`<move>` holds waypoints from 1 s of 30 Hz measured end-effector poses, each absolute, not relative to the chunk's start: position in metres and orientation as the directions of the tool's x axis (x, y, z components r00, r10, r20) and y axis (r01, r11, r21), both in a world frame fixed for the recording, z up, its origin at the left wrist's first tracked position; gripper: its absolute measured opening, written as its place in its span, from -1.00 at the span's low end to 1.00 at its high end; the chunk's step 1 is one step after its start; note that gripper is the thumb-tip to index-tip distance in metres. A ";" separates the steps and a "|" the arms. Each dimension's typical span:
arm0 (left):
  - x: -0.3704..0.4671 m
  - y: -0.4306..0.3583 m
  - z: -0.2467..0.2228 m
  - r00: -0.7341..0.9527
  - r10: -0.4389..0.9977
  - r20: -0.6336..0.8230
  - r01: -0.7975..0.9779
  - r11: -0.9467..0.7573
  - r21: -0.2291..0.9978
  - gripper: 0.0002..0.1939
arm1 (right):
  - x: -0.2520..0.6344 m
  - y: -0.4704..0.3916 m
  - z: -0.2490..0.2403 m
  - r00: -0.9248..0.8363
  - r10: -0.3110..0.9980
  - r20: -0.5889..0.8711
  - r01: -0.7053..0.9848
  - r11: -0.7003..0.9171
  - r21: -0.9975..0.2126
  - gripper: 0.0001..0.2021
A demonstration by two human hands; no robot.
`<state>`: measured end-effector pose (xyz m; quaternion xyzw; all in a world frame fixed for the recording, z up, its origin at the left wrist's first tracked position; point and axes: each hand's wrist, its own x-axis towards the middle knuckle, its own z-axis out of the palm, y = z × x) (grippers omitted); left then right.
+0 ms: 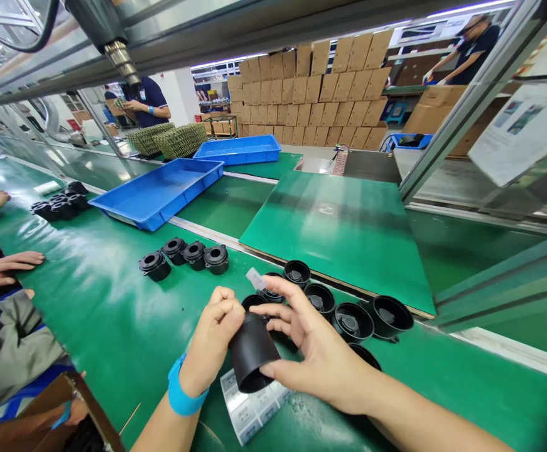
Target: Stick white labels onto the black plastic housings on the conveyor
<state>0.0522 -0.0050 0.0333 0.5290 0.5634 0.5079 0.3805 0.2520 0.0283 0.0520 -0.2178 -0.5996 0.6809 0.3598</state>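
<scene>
A black cylindrical housing (pixel 253 351) is tilted between my hands, its open end toward me. My left hand (pixel 214 339), with a blue wrist strap, grips its far end, fingers curled. The thumb of my right hand (pixel 313 342) touches the near rim, and its other fingers are spread over the housing. A small pale label (pixel 255 278) clings to my right index fingertip. Under the housing lies a sheet of printed labels (pixel 249 411), partly covered. Several black round cups (pixel 353 321) stand just beyond and to the right of my right hand.
Several black parts (pixel 195 254) stand at centre left, with another cluster (pixel 61 204) farther left. Blue trays (pixel 160 191) lie beyond. A raised green board (pixel 339 232) is ahead. Other people's hands (pixel 12 267) rest at the left edge. A tool (pixel 117 47) hangs overhead.
</scene>
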 end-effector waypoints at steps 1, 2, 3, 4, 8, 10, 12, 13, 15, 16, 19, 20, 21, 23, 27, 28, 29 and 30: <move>0.055 -0.007 0.033 -0.154 0.985 0.077 0.112 -0.060 0.992 -0.26 | 0.251 0.029 0.051 -0.604 0.782 0.153 -0.280 -0.028 -0.960 -0.08; 0.058 -0.009 0.034 -0.154 0.988 0.031 -0.012 -0.033 0.999 -0.27 | 0.250 0.029 0.051 -0.556 0.813 0.174 -0.328 -0.023 -0.944 -0.07; 0.061 -0.011 0.034 -0.142 0.989 -0.029 -0.152 0.007 0.988 -0.29 | 0.250 0.030 0.049 -0.506 0.841 0.194 -0.368 -0.006 -0.930 -0.05; 0.064 -0.013 0.035 -0.115 0.989 -0.092 -0.281 0.056 0.958 -0.31 | 0.249 0.030 0.048 -0.459 0.863 0.212 -0.394 0.017 -0.919 -0.03; 0.074 -0.020 0.038 0.038 0.969 -0.244 -0.471 0.232 0.851 -0.20 | 0.246 0.030 0.046 -0.362 0.895 0.260 -0.412 0.096 -0.906 0.06; 0.075 -0.022 0.040 0.041 0.963 -0.268 -0.500 0.252 0.829 -0.16 | 0.247 0.031 0.047 -0.339 0.893 0.295 -0.416 0.139 -0.899 0.04; 0.075 -0.022 0.042 0.006 0.965 -0.262 -0.518 0.227 0.824 -0.13 | 0.249 0.033 0.051 -0.261 0.901 0.348 -0.429 0.214 -0.877 -0.16; 0.075 -0.022 0.042 -0.002 0.966 -0.257 -0.521 0.218 0.825 -0.11 | 0.251 0.034 0.053 -0.207 0.907 0.366 -0.436 0.250 -0.865 -0.31; 0.075 -0.022 0.044 0.005 0.969 -0.248 -0.526 0.214 0.823 -0.12 | 0.255 0.036 0.056 -0.130 0.923 0.363 -0.453 0.271 -0.850 -0.56; 0.075 -0.022 0.045 0.009 0.971 -0.238 -0.535 0.206 0.820 -0.14 | 0.257 0.036 0.058 -0.121 0.931 0.344 -0.466 0.252 -0.848 -0.63; 0.077 -0.023 0.047 -0.006 0.979 -0.206 -0.565 0.166 0.808 -0.22 | 0.259 0.036 0.060 -0.184 0.946 0.267 -0.511 0.140 -0.848 -0.67; 0.078 -0.023 0.048 -0.021 0.979 -0.202 -0.570 0.154 0.807 -0.25 | 0.259 0.035 0.060 -0.213 0.946 0.245 -0.520 0.103 -0.848 -0.67; 0.079 -0.024 0.050 -0.035 0.978 -0.204 -0.569 0.148 0.809 -0.28 | 0.259 0.034 0.060 -0.240 0.944 0.226 -0.527 0.069 -0.847 -0.68; 0.081 -0.025 0.051 -0.062 0.976 -0.210 -0.559 0.140 0.818 -0.31 | 0.258 0.033 0.060 -0.291 0.937 0.195 -0.532 0.011 -0.847 -0.68; 0.083 -0.028 0.050 -0.097 0.970 -0.221 -0.537 0.136 0.833 -0.32 | 0.257 0.031 0.062 -0.363 0.914 0.179 -0.540 -0.050 -0.840 -0.71; 0.083 -0.029 0.049 -0.095 0.970 -0.222 -0.532 0.140 0.835 -0.31 | 0.257 0.032 0.062 -0.381 0.907 0.181 -0.544 -0.062 -0.837 -0.70; 0.082 -0.030 0.047 -0.084 0.972 -0.218 -0.524 0.143 0.839 -0.29 | 0.257 0.032 0.063 -0.404 0.897 0.181 -0.544 -0.076 -0.835 -0.67; 0.082 -0.030 0.044 -0.067 0.976 -0.208 -0.515 0.145 0.845 -0.28 | 0.257 0.031 0.063 -0.434 0.884 0.177 -0.537 -0.096 -0.838 -0.64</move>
